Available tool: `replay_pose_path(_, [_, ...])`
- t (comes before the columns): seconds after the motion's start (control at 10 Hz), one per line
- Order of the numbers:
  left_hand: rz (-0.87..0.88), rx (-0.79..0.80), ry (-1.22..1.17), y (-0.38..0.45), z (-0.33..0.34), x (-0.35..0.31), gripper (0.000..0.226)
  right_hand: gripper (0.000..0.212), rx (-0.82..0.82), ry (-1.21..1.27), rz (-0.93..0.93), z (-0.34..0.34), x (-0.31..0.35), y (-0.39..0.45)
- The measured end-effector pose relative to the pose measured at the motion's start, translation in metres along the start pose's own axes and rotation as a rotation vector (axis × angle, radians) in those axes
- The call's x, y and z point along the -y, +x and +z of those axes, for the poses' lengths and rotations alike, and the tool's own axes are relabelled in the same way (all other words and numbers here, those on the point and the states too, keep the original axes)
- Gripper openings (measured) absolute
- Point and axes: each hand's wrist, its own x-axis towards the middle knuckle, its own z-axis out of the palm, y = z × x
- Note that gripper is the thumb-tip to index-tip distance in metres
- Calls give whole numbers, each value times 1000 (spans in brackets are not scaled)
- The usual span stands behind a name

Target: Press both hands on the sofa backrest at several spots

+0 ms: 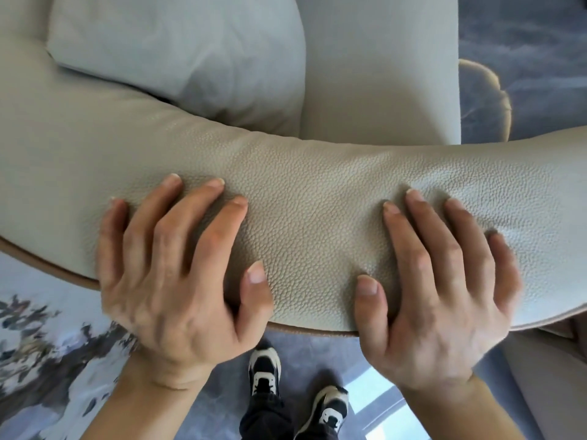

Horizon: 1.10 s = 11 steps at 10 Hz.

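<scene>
Backrest: the top of the sofa backrest point(311, 198) ran as a wide band of cream pebbled leather across the middle of the view, with a tan piped edge along its near side.
Left hand: the left hand point(171, 268) lay palm down on the backrest, left of its middle — fingers spread apart and flat on the leather, thumb stretched out toward the other hand.
Right hand: the right hand point(438, 281) lay palm down on the backrest, right of its middle, fingers spread and flat, thumb pointing up along the leather near the piped edge.
Leather under the hands: it dipped and creased a little around the fingertips of both hands.
Gap: the two hands were apart, with a bare stretch of backrest between the thumbs.
Cushion: a pale grey cushion point(178, 55) sat beyond the backrest, on its far left side, leaning against it.
Seat: a cream seat point(378, 74) lay beyond the backrest, beside the cushion.
Shoes: two black-and-white shoes point(265, 366) stood on the grey floor on the near side of the backrest — below the gap between the hands.
</scene>
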Motion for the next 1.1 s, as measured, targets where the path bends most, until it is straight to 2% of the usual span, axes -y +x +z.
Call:
replay_pose_path(0.4, [-20,-47,49,73,53,9,48,57,-54,-16,7,41,-23,77])
replay_pose_path(0.7, [-5,-32,57,77,57,9,49,59,-68,-10,11,46,-25,81])
replay_pose_path(0.9, [-86,109,59,74,47,3,48,58,51,16,44,37,-22,81])
replay_pose_path(1.0, [-145,289,7,77,32,-2,51,63,173,40,85,20,-22,81])
replay_pose_path(1.1, [-207,369,-31,79,13,-11,60,67,183,66,119,-1,-16,79])
